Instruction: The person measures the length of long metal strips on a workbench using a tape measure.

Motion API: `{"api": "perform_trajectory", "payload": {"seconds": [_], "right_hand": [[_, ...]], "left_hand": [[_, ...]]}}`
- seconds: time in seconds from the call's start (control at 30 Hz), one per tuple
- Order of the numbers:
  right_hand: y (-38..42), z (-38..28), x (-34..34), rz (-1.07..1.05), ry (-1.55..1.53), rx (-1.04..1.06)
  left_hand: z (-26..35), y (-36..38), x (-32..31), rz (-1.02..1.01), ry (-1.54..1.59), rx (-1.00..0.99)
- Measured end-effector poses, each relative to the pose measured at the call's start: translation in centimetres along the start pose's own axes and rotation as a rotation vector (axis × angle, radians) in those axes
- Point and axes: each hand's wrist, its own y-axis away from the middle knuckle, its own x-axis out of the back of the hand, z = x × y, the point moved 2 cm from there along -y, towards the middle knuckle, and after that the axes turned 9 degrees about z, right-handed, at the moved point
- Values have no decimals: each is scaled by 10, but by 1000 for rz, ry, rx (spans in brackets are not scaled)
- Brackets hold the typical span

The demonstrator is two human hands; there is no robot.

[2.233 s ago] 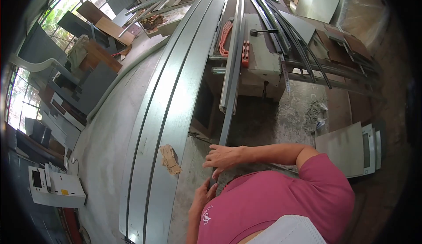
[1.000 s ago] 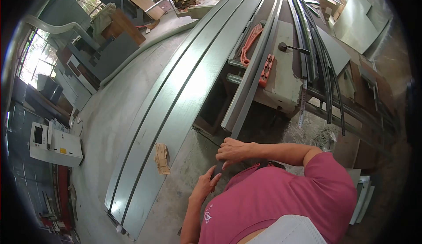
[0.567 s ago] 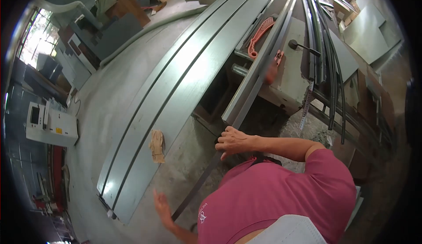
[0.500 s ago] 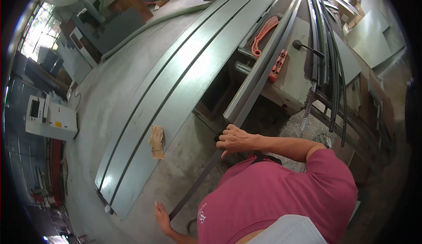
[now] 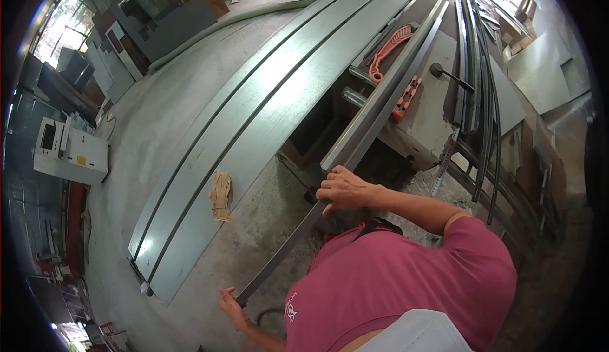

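My right hand (image 5: 349, 190) is closed round a long dark metal strip (image 5: 282, 258), just below the near end of a pale metal profile (image 5: 380, 95). Beyond this hand the strip seems to run on beside the profile, up and to the right. At the strip's lower end is my left hand (image 5: 233, 306), its fingers apart and the palm beside the end. Whether it touches the strip is unclear. Beside the profile lie a red-orange slotted block (image 5: 406, 98) and a red-orange curved handle (image 5: 387, 53).
Long grey panels (image 5: 254, 120) stretch across the left, with a crumpled brown glove-like piece (image 5: 221, 196) on them. Dark bars (image 5: 466, 53) and a tape measure (image 5: 445, 161) lie at the right. A white machine (image 5: 73, 152) stands far left.
The strip's lower end and my left hand have moved slightly up and left, and its fingers are more spread. My right hand stays round the strip. The whole view has shifted a little.
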Motion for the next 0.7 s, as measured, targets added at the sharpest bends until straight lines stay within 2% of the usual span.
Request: {"api": "perform_trajectory", "payload": {"seconds": [0.07, 0.23, 0.33, 0.53, 0.63, 0.7], "right_hand": [[2, 15, 13, 49, -88, -57], [17, 45, 22, 5, -44, -67], [18, 49, 19, 9, -92, -24], [25, 39, 29, 171, -95, -76], [32, 44, 33, 194, -34, -125], [38, 57, 35, 185, 37, -185]], "left_hand": [[8, 4, -18, -30, -14, -6], [13, 15, -47, -76, -76, -51], [20, 21, -49, -24, -87, -19], [17, 24, -47, -37, -64, -34], [22, 30, -59, -116, 1, 15], [22, 35, -76, -242, 56, 53]]}}
